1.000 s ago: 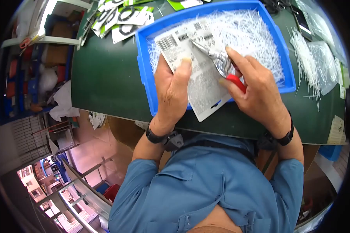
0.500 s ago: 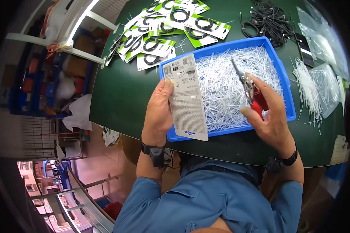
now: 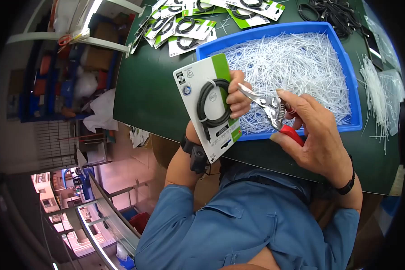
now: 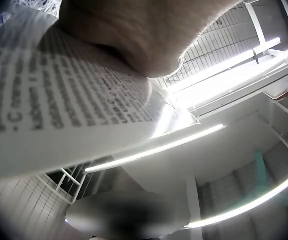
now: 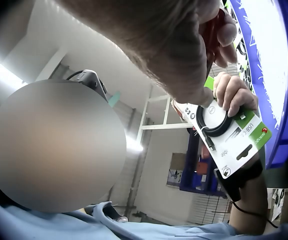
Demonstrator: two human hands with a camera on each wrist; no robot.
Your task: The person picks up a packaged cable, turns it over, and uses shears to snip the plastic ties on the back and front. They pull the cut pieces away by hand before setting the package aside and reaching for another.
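Observation:
The left hand point(image 3: 239, 95) grips a white and green card point(image 3: 189, 81) by its right side, fingers over the front. A coiled black cable point(image 3: 202, 105) is fastened on that card, its front turned to the head view. In the right hand point(image 3: 317, 135) are cutters point(image 3: 274, 112) with red handles; their tips lie beside the left fingers. The right wrist view shows the left hand point(image 5: 234, 92) on the card point(image 5: 239, 145). Close in the left wrist view is the card's printed back point(image 4: 74, 95).
A blue tray point(image 3: 356, 96) full of white strips lies beyond the hands. More carded cables point(image 3: 193, 27) are piled at the back left, loose black cables point(image 3: 335, 15) at the back right. White ties point(image 3: 374, 96) and clear bags point(image 3: 391, 90) lie right of the tray.
The card has turned from its printed back to its cable side, and the left fingers now lie over its front. The cutters have come left, close to the left hand.

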